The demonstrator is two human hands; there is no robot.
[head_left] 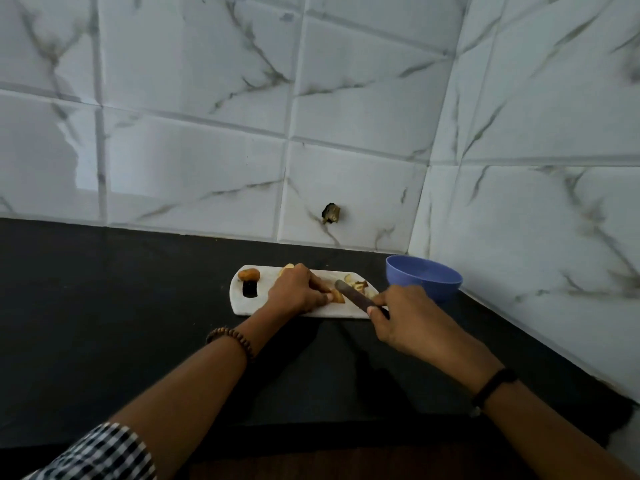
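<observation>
The left hand [298,293] pinches a brown-skinned piece [338,298] down on the white cutting board [239,301]; the right hand [398,318] grips the knife [349,293], blade just beside that piece — cut bits [358,285] lie behind it, and a blue bowl [424,277] stands near the board's right end.
</observation>
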